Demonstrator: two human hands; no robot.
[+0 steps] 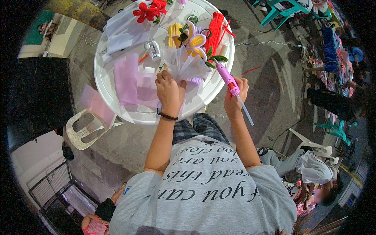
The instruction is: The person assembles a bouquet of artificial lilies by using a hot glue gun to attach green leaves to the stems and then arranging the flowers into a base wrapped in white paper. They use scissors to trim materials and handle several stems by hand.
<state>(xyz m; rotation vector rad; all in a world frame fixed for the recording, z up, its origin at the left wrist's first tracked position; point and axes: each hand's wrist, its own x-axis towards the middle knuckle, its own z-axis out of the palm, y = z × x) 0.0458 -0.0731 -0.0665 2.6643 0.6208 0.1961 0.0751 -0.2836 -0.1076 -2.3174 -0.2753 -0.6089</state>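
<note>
My left hand is closed on the gathered lower part of a small bouquet wrapped in sheer white paper. Out of the wrap rises a purple-and-yellow fuzzy flower with green leaves. In my right hand is a pink glue gun, its nozzle pointing up and left toward the leaves at the wrap's right edge. A clear glue stick sticks out of the gun's rear. Whether the nozzle touches the wrap I cannot tell.
On the round white table lie red fuzzy stems, yellow stems, red flowers, white sheets, a tape dispenser and a purple sheet. A white chair stands at the left. People sit at the right.
</note>
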